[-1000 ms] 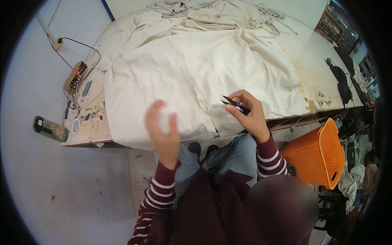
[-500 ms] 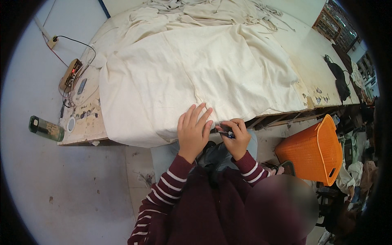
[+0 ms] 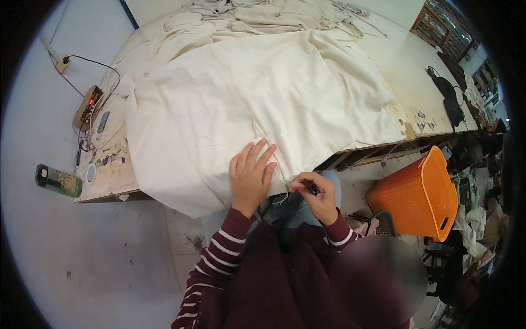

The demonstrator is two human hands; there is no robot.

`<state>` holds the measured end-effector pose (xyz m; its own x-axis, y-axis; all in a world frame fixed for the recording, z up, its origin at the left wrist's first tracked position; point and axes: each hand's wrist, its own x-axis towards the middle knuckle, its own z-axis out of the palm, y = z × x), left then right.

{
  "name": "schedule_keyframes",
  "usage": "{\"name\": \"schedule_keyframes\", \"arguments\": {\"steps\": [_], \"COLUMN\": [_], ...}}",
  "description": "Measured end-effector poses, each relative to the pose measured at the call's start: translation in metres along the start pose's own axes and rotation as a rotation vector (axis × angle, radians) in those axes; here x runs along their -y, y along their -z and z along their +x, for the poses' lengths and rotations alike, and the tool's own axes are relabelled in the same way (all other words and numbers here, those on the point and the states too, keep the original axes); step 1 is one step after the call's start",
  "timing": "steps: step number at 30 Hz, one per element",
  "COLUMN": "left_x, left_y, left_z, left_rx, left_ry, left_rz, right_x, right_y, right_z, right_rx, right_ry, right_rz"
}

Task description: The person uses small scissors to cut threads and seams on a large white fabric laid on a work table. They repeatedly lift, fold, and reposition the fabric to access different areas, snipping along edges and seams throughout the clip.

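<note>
A large cream cloth (image 3: 208, 115) covers the near part of the table and hangs over its front edge toward my lap. My left hand (image 3: 252, 176) lies flat on it with fingers apart, beside a seam that runs toward the edge. Just to the right, my right hand (image 3: 316, 192) is closed by the cloth's near edge, thumb and finger pinched together. A small dark-blue tool (image 3: 313, 189) shows in its palm; the fingers hide most of it. Loose pale threads (image 3: 283, 198) hang from the cloth edge between my hands.
More crumpled beige cloth (image 3: 263, 19) lies at the table's back. On the left are a power strip (image 3: 87, 107), a remote control (image 3: 103, 122) and a green bottle (image 3: 59, 181). A black strap-like item (image 3: 446, 96) rests at right; an orange basket (image 3: 408, 192) stands below.
The cloth has slid a little toward me, its front edge hanging lower. My left hand has moved nearer with it, and my right hand has come down and turned, its fingers closing more.
</note>
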<state>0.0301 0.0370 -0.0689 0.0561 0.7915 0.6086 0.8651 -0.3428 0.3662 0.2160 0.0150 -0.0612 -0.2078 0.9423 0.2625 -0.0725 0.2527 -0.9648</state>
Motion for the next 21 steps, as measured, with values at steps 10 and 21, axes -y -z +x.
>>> {"name": "schedule_keyframes", "arguments": {"steps": [10, 21], "left_x": [-0.001, -0.001], "left_y": [-0.009, -0.008], "left_z": [-0.001, -0.001], "left_rx": [-0.008, -0.02], "left_ry": [-0.008, -0.007], "left_rz": [0.012, 0.024], "right_x": [0.018, -0.043], "right_y": [0.047, 0.152], "right_z": [-0.001, 0.019], "right_rx": [-0.326, -0.854], "right_ry": [0.038, 0.065], "right_rz": [-0.152, -0.116]}}
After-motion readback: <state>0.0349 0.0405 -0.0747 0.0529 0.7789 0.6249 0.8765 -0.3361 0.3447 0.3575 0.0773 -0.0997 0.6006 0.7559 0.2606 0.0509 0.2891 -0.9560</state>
